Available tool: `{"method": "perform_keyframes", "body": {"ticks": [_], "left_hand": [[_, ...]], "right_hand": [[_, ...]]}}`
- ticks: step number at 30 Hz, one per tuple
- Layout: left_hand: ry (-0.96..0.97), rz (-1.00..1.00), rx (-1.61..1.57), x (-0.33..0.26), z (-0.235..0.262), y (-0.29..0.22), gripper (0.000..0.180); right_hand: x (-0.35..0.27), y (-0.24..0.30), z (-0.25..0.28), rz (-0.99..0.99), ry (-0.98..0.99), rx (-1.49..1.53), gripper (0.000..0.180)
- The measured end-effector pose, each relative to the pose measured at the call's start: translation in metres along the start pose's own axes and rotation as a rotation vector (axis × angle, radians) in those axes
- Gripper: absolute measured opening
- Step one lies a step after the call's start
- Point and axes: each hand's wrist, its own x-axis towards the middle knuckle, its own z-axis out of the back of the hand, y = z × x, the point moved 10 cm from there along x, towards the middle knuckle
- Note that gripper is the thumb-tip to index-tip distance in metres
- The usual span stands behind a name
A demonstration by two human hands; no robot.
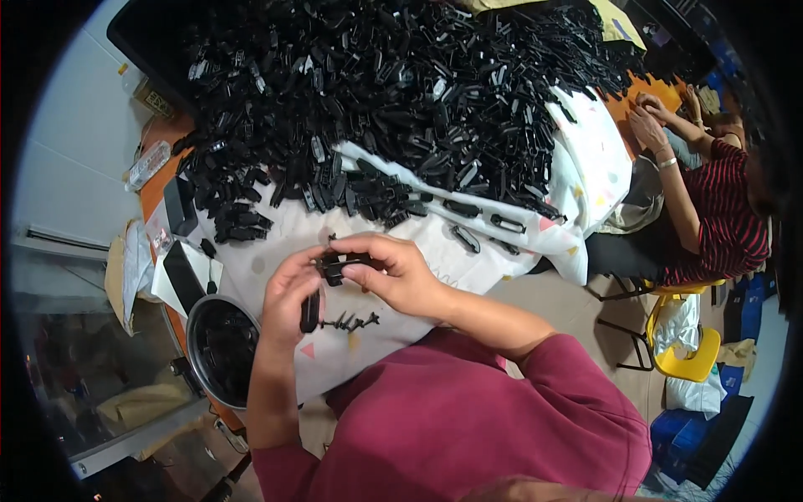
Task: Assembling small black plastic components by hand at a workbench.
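Observation:
Both my hands meet over the white cloth, close to my body. Between their fingertips is a small black plastic part [333, 269] with an open, clip-like shape. My left hand [284, 293] grips it from the left, and a second black oblong piece [310, 313] sits against that hand's palm. From the right, my right hand [400, 272] pinches the same part between thumb and fingers. Just below the hands, several tiny dark pieces [350, 321] lie in a row on the cloth. The fingers partly hide the held part.
A huge heap of black plastic parts [376, 100] covers the table's far side. The patterned white cloth [468, 268] lies under it. At left are a round bowl [197, 335] with dark contents, a phone [182, 272] and a clear bottle [149, 166]. A co-worker [711, 209] sits at right.

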Motion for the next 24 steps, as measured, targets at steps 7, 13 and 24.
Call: {"method": "perform_keyframes", "body": {"ticks": [7, 13, 24], "left_hand": [[-0.264, -0.090, 0.299, -0.009, 0.020, 0.011, 0.032], [-0.374, -0.227, 0.519, -0.004, 0.009, -0.016, 0.026], [-0.319, -0.359, 0.560, -0.009, -0.003, -0.031, 0.028]], "right_hand": [[-0.006, -0.015, 0.001, -0.086, -0.013, -0.100, 0.032], [-0.005, 0.010, 0.020, 0.000, -0.112, -0.195, 0.031], [0.003, 0.048, 0.012, 0.232, -0.013, -0.512, 0.032]]}}
